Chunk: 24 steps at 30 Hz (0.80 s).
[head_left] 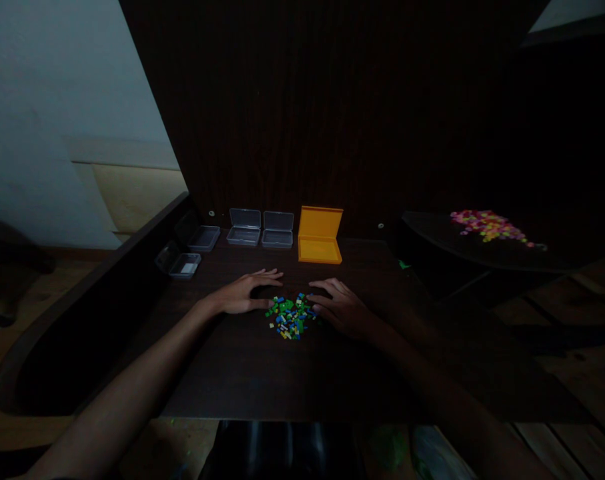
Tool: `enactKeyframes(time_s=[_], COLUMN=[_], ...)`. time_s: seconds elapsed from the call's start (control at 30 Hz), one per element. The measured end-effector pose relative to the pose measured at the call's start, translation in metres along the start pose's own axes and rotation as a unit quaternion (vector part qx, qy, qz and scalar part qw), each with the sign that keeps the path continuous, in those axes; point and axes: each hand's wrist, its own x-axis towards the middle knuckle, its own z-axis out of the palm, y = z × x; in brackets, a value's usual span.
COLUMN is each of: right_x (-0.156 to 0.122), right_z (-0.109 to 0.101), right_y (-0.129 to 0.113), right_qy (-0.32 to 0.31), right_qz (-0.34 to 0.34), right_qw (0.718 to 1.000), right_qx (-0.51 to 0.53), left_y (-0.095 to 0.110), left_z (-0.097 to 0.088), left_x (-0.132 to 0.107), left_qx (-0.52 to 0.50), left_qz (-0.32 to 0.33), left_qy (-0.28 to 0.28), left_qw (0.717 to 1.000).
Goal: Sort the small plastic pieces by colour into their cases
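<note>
A loose pile of small toy bricks (291, 318) in green, blue, white and yellow lies on the dark wooden desk (242, 373). My left hand (245, 293) rests at the pile's upper left, fingers stretched out and thumb tip beside the nearest pieces. On the other side, my right hand (339, 308) is spread, its fingertips at the upper right edge of the bricks. Nothing shows in the grasp of either hand. Just behind the hands stands a yellow plastic box (320, 251), its lid raised.
Clear plastic boxes with raised lids, among them one box (244, 236) and another (277, 238), line the back left. A smaller box (185, 265) sits by the side panel (82, 320). Colourful beads (489, 225) lie on the right shelf (442, 243).
</note>
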Motion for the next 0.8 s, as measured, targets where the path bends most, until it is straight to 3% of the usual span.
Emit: enactKeyframes(time_s=[0.33,0.53,0.8], right_x=[0.000,-0.001,-0.001], right_z=[0.002,0.000,-0.002], right_y=[0.000,0.000,-0.001], right_qy=[-0.001,0.006,0.010], right_qz=[0.002,0.008,0.003], right_qw=[1.000,1.000,1.000], right_qx=[0.005,0.006,0.002], left_y=[0.007,-0.005,-0.010], left_z=[-0.002,0.002,0.002], left_x=[0.000,0.003,0.004], left_qx=[0.006,-0.030,-0.060], left_qz=[-0.025,-0.040,-0.001], left_qy=[-0.010,-0.017,0.004], left_qw=[1.000,0.999,0.998])
